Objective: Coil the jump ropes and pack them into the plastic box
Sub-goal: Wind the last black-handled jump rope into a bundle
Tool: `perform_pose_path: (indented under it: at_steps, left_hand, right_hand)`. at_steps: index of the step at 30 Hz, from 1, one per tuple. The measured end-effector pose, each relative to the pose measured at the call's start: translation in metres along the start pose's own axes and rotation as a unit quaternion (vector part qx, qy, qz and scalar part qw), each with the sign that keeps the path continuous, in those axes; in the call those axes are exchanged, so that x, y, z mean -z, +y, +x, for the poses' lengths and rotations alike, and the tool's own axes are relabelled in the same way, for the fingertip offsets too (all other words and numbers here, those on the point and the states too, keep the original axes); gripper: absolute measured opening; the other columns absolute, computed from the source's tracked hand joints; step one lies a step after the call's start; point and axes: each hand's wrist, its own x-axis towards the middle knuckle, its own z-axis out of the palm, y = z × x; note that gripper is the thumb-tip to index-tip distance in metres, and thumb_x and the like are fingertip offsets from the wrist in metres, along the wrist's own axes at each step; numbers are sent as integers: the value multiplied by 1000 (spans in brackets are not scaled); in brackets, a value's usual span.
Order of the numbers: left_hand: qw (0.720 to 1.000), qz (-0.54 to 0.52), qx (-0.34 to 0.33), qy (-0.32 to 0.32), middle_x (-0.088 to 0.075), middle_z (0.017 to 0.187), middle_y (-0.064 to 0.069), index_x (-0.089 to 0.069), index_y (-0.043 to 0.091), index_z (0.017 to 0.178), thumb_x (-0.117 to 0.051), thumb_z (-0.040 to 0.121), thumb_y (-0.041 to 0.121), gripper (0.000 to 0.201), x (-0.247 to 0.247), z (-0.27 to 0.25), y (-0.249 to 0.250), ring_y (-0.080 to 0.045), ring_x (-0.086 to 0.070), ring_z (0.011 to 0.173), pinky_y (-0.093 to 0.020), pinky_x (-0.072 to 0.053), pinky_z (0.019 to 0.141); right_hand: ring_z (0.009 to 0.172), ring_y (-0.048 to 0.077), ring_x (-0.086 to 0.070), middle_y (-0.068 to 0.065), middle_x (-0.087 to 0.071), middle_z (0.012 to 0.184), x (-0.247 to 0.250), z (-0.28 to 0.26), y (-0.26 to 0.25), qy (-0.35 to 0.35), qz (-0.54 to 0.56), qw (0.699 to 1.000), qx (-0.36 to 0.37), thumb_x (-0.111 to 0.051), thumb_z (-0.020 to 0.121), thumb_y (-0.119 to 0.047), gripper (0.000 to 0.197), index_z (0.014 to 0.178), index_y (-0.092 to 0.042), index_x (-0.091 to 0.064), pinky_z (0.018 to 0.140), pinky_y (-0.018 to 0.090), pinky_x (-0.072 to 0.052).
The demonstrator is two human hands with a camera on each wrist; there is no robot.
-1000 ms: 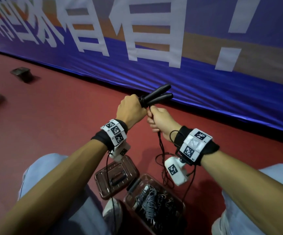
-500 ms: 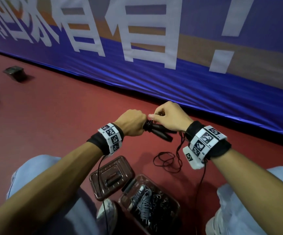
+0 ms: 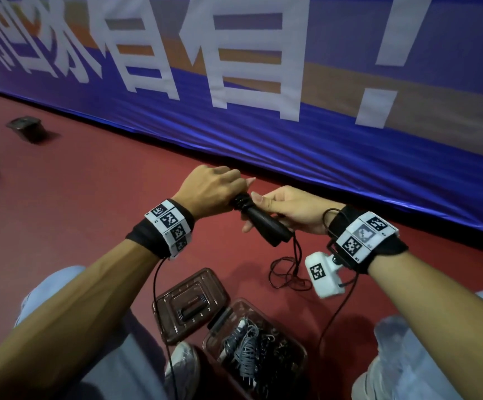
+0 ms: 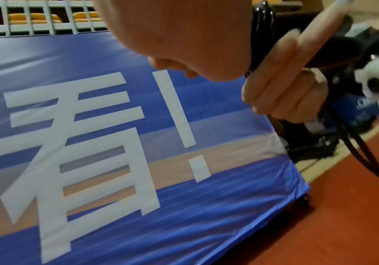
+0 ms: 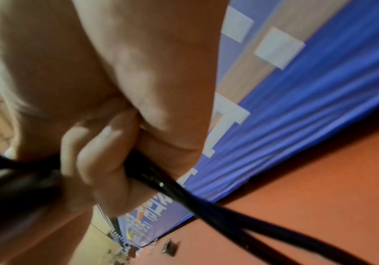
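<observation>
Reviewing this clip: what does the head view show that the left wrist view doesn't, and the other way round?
Only the head view shows the open plastic box with coiled ropes inside, its lid beside it, and the slack cord pooled on the red floor.

Only the left wrist view shows yellow seats behind a railing above the banner.

Both show the left hand and right hand gripping the black jump rope handles, and the blue banner.

Red floor [image 3: 75, 197], blue banner [image 3: 350, 157], perhaps railings [image 4: 36, 18]

Lid [image 3: 191, 306] left of box [image 3: 298, 346], rope [image 3: 288, 272] behind, banner [image 3: 321, 140] at back
</observation>
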Motion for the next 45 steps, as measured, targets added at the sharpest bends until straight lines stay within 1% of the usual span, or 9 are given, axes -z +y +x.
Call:
perform_pose_path:
  at_steps: [3, 8, 12, 16, 24, 32, 37, 41, 45]
  left_hand:
    - [995, -48, 48, 77, -46, 56, 0, -51, 14, 60, -67, 96, 18, 40, 7, 6, 6, -19, -43, 44, -30, -31, 35]
    - [966, -153, 199, 67, -47, 55, 3, -51, 11, 58, -56, 101, 31, 48, 5, 11, 15, -21, -41, 43, -36, -36, 41]
    - [894, -219, 390, -18, -52, 46, 5, -47, 15, 51, -61, 74, 39, 36, 5, 22, 28, -20, -50, 43, -35, -42, 46]
    - [840, -141, 494, -175, -49, 61, 4, -56, 14, 71, -65, 75, 38, 26, -2, 24, 32, -26, -49, 57, -33, -43, 57]
    - [832, -41, 434, -344, -63, 83, -8, -57, 15, 86, -63, 83, 24, 12, -32, 12, 52, -33, -59, 69, -34, -44, 60]
    - [801, -29, 379, -463, -55, 77, 0, -62, 14, 96, -65, 86, 25, 15, -31, 13, 52, -24, -58, 70, -33, -48, 63]
    - [837, -5, 210, -506, -61, 86, -5, -55, 15, 87, -62, 86, 22, 9, -23, 18, 52, -29, -63, 77, -34, -44, 61]
    - [864, 50, 82, -494, -67, 92, -5, -63, 15, 91, -58, 89, 18, 7, -11, 22, 43, -29, -67, 82, -33, -41, 60]
    - [870, 80, 6, -486, -68, 92, -4, -65, 14, 91, -52, 93, 17, 13, -2, 22, 38, -29, -68, 82, -34, -39, 60]
  right_hand:
    - [82, 33, -38, 19, -72, 114, -7, 5, 1, -43, 65, 997, 21, -43, 97, -67, 66, 96, -13, -81, 63, 38, -13]
    - [46, 3, -38, 1, -68, 81, -12, 4, -4, -86, 251, 963, 39, -43, 100, -51, 47, 95, -14, -71, 47, 18, -25]
    - [41, 7, -17, -6, -63, 74, -14, 10, -1, -72, 406, 909, 60, -43, 100, -28, 31, 92, -11, -68, 47, 20, -14]
    - [34, 4, -21, -4, -41, 51, -22, 24, 0, 37, 387, 921, 8, -32, 108, -24, 32, 84, -13, -50, 39, 19, -12]
    - [42, 9, -39, 5, -56, 67, -30, 33, 14, 214, -35, 960, -178, -44, 99, -3, 21, 85, -10, -58, 39, 21, -31]
    - [61, 25, -57, 4, -63, 76, -17, 11, 12, 219, -466, 855, -62, -75, 92, -36, 27, 79, -13, -71, 51, 29, -35]
    - [66, 26, -62, 3, -63, 74, -5, 9, 7, 233, -513, 825, -49, -86, 64, -64, 61, 77, -9, -64, 59, 36, -52]
    - [81, 24, -67, 2, -72, 92, -3, 8, 18, 202, -466, 861, -28, -78, 64, -74, 68, 101, -17, -76, 70, 40, -58]
    - [69, 20, -64, -3, -68, 75, -1, 8, 18, 140, -438, 888, -23, -63, 58, -90, 72, 88, -26, -78, 64, 47, -56]
